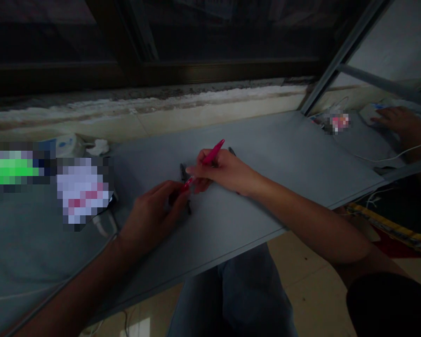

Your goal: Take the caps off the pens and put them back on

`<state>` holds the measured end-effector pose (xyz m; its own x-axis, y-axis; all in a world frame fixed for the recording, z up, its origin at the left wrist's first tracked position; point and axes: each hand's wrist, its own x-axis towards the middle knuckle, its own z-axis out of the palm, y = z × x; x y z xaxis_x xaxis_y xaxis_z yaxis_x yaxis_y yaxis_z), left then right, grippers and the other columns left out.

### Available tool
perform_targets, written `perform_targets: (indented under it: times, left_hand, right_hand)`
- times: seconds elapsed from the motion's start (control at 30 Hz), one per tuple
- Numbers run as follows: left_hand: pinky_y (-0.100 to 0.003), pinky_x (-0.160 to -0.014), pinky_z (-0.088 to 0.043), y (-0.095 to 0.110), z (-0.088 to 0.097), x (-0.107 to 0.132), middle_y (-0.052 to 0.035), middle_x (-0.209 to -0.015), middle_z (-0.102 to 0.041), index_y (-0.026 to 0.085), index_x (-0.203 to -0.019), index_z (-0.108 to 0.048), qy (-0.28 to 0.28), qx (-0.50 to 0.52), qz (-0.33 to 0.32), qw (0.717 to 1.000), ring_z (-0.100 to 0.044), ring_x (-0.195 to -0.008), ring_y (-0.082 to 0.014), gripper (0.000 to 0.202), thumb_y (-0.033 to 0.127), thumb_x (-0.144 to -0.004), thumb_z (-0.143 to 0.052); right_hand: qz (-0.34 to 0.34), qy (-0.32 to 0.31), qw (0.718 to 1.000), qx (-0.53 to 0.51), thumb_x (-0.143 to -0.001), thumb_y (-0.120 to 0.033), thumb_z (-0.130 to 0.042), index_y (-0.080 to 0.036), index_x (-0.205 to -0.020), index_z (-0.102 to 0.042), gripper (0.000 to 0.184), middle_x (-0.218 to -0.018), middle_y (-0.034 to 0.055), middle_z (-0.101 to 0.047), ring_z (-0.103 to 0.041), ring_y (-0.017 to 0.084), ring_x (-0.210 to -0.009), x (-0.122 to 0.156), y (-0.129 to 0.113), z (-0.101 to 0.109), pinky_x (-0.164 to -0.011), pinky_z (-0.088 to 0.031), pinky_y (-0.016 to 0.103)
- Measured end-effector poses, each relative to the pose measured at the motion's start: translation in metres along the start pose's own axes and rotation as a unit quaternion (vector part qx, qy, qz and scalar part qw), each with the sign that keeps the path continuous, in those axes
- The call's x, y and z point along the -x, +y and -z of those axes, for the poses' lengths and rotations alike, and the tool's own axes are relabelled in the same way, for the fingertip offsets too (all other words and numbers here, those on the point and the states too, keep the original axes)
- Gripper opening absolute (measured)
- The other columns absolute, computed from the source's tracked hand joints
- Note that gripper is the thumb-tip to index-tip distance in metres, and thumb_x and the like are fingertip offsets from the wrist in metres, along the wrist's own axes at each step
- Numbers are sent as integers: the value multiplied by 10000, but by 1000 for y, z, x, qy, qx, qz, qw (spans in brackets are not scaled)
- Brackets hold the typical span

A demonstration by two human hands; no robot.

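Right hand [224, 171] narrow, pinching a slim magenta plastic pen [213, 153] over the grey desk [284, 150]. Left hand [150, 217] curled at its 8 o'clock, hold unclear; small black object [184, 172] between them. Close pinch looks steady.

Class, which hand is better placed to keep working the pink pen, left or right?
Right, probably: the right hand holds the pink pen between its fingers above the grey desktop. The left hand sits lower, by the pen's tip and a small dark object.
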<state>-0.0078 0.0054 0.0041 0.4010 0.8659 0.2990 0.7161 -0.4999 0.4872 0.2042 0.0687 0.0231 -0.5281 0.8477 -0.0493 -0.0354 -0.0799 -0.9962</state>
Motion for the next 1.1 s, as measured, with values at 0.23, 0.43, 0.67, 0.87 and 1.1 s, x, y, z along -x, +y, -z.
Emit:
perform_targets:
  times: [0.23,0.43,0.67,0.87,1.1]
  left_hand:
    - [-253,-673,-513,3,0,0,-24,-888,-680,167,-1292,-617,74,-64,-31,995,-632,-716,-149,305,311,-1035,-540]
    - [-236,-659,-515,-6,-6,2,-33,-915,-692,206,-1156,-688,52,-70,-109,990,-653,-716,-142,212,230,-998,-548]
    - [-246,-621,-494,3,0,5,3,-793,-654,198,-1115,-676,92,-76,-74,990,-615,-643,-137,235,394,-994,-625]
    - [-234,-605,-478,-2,-2,4,-5,-836,-703,201,-1124,-667,121,-69,-38,989,-602,-603,-119,207,357,-1024,-574]
    - [-275,-561,-454,0,5,4,-15,-735,-689,217,-1026,-691,50,-56,5,997,-604,-559,-169,327,402,-1043,-421]
  right_hand:
    - [-46,46,998,26,-1077,-475,-488,-183,-461,-483,682,-401,3,-543,-522,78,-376,-1,-9,1,-460,-472,189]
    - [-128,-57,990,-19,-974,-501,-672,-129,-526,-641,584,-492,35,-653,-625,109,-430,2,-6,-8,-514,-573,215]
    - [-112,5,991,-72,-979,-527,-647,-123,-610,-684,548,-565,56,-708,-677,128,-476,2,-6,-2,-527,-599,219]
    - [-109,-27,991,-68,-929,-613,-668,-155,-533,-584,611,-517,48,-666,-609,110,-421,1,-8,1,-435,-538,196]
    - [-6,-86,996,-6,-953,-655,-595,-219,-450,-387,697,-365,-62,-393,-366,63,-329,2,-6,7,-410,-464,206]
